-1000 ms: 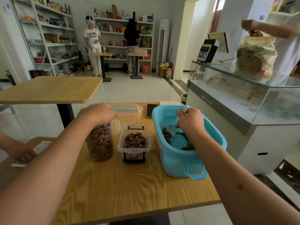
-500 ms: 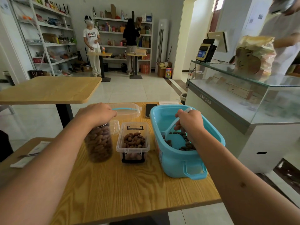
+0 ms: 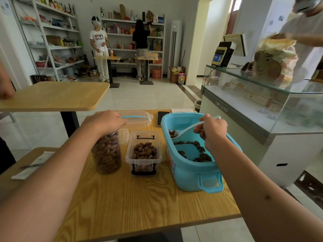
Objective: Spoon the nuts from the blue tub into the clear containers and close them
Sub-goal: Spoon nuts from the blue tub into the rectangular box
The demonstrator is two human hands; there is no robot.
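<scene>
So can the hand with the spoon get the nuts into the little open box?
Probably yes. The right hand holds the spoon over the blue tub, and the small clear box beside it has no lid, with nothing between them.

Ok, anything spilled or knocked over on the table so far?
Nothing stands out. No nuts lie loose on the table. The tall jar and the rectangular container stand upright, the blue tub sits flat, and the scoop holds its nuts over the tub.
</scene>
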